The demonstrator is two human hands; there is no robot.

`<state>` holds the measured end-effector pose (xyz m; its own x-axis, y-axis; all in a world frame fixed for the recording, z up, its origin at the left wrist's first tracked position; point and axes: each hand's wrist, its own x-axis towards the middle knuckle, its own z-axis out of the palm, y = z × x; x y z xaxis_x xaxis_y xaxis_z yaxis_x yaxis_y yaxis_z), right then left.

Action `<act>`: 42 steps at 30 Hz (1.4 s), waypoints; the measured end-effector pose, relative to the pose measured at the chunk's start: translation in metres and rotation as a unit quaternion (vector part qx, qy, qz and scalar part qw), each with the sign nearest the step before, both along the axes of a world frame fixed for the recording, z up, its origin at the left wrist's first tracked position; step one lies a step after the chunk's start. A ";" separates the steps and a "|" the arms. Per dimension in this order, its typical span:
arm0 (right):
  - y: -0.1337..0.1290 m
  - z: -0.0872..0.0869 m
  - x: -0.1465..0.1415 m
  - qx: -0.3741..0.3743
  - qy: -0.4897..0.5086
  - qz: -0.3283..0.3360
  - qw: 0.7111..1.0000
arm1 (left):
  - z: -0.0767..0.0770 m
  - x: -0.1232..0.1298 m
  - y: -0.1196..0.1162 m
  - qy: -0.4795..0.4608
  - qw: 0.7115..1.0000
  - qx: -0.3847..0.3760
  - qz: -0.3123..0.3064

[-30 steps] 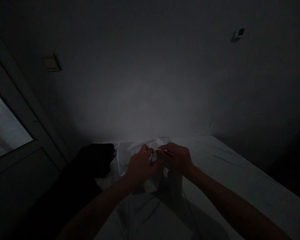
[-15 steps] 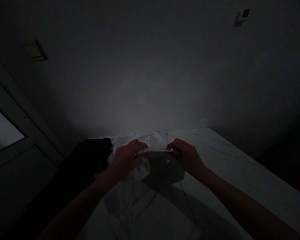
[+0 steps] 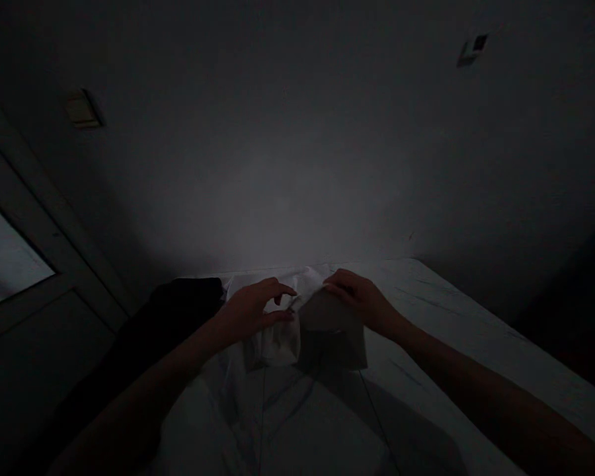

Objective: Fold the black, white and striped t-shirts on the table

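A pale cloth (image 3: 334, 317) hangs from my right hand (image 3: 359, 297), whose fingers pinch its upper edge. Just left of it, my left hand (image 3: 258, 307) has thumb and index finger apart, with the fingertips beside the cloth's left corner; no hold on it shows. More white cloth (image 3: 277, 340) lies crumpled under and behind my left hand. The view is dim, so the folds and the exact edges of the cloths are hard to make out.
A marble-patterned surface (image 3: 327, 423) runs up to a grey wall (image 3: 287, 165). Dark fabric (image 3: 186, 304) lies at the left. A panelled door (image 3: 44, 311) stands at far left. Two wall fittings, a left one (image 3: 82, 109) and a right one (image 3: 473, 49), are higher up.
My left hand has opened its thumb and index finger and let go of the cloth's edge. The cloth now slopes down on the left from my right hand, which has moved slightly left.
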<state>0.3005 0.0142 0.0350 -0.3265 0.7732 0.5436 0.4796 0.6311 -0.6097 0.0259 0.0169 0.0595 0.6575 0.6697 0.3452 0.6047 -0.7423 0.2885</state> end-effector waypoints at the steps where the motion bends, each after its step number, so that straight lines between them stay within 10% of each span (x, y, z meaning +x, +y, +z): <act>1: 0.011 0.007 0.006 -0.009 0.019 -0.030 0.999 | 0.007 -0.009 0.010 0.015 1.000 -0.004 0.008; 5: 0.067 0.052 0.047 -0.027 0.075 -0.156 0.984 | 0.056 -0.058 0.054 0.070 0.994 -0.035 0.076; 9: 0.110 0.126 0.081 0.039 0.018 -0.200 0.979 | 0.141 -0.090 0.079 0.051 0.981 0.019 0.189; 13: 0.118 0.209 0.085 0.146 -0.047 -0.192 0.969 | 0.227 -0.094 0.075 0.018 0.953 0.124 0.276; 16: 0.111 0.257 0.077 0.262 -0.053 -0.248 0.931 | 0.265 -0.092 0.067 -0.044 0.928 0.213 0.303; 20: 0.109 0.284 0.064 0.302 -0.115 -0.326 0.889 | 0.270 -0.082 0.070 -0.186 0.847 0.345 0.360; 24: 0.118 0.278 0.059 0.292 -0.138 -0.351 0.879 | 0.254 -0.065 0.078 -0.174 0.825 0.336 0.419; 29: 0.123 0.255 0.063 0.252 -0.125 -0.392 0.876 | 0.242 -0.051 0.076 -0.007 0.841 0.332 0.426; 42: 0.138 0.234 0.095 0.244 -0.076 -0.338 0.906 | 0.244 -0.063 0.083 0.016 0.865 0.318 0.388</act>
